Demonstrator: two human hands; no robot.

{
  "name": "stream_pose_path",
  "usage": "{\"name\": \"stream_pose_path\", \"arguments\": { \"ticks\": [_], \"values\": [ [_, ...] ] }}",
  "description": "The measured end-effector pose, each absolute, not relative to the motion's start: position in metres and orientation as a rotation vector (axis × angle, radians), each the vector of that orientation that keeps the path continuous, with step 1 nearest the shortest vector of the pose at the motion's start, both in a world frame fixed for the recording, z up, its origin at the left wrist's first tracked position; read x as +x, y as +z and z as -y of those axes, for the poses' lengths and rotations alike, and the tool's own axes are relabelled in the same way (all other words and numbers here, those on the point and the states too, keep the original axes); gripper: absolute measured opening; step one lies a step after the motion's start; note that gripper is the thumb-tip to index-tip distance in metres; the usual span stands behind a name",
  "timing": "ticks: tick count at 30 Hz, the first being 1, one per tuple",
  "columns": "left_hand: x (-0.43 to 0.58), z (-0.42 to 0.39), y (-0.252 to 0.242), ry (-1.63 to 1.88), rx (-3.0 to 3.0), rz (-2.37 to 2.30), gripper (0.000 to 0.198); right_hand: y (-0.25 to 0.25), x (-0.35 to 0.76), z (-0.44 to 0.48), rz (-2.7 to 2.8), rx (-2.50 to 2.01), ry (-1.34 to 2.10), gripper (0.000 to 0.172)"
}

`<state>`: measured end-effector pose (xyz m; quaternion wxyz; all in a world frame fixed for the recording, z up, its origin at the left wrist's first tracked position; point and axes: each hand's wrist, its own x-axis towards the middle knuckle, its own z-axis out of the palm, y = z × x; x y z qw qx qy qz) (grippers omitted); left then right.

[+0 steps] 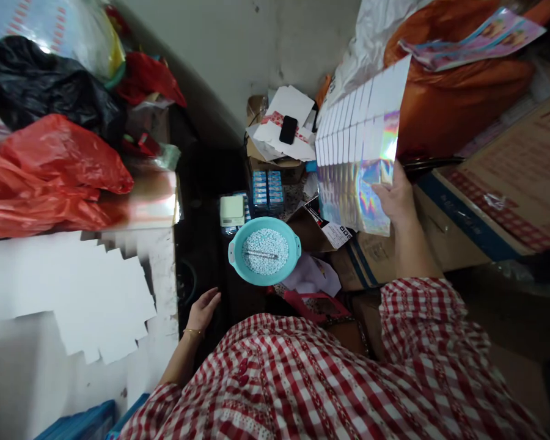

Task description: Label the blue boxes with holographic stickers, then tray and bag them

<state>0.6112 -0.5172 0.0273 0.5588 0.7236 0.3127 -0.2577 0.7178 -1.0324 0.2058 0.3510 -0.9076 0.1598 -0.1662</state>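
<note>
My right hand (396, 195) is closed on a fanned stack of flat white and holographic cards (357, 153), held up at upper right. My left hand (203, 308), a gold bangle on its wrist, rests low at the edge of a white surface (162, 275), fingers loosely extended and holding nothing. Between the hands sits a teal bowl (235, 253) filled with small white beads, a thin rod lying across them. Red-checked clothing fills the lower part of the view.
Fanned white flat cards (73, 293) lie on the left surface. Red (59, 159) and black plastic bags pile up at upper left. A black phone (288, 129) lies on papers, near blue small boxes (266, 188) and a white scale (231, 211). Cardboard boxes (508, 183) stand at right.
</note>
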Motion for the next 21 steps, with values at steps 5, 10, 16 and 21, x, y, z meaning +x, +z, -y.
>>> {"name": "stream_pose_path", "arguments": {
  "ticks": [5, 10, 16, 21],
  "values": [
    [0.619, 0.520, 0.023, -0.640, 1.749, -0.715, 0.053, 0.238, 0.732, 1.047, -0.285, -2.364, -0.627, 0.068],
    [0.627, 0.525, 0.020, -0.652, 1.773, -0.674, 0.057, 0.260, 0.737, 1.060, -0.235, -2.327, -0.906, 0.069],
    [0.635, 0.543, 0.035, -0.729, 1.750, -0.628, 0.055, 0.225, 0.706, 0.982, -0.370, -2.247, -0.413, 0.055],
    [0.641, 0.564, 0.043, -0.810, 1.435, -0.549, 0.071, 0.174, 0.652, 0.893, -0.070, -2.093, 0.098, 0.054]
  ]
}}
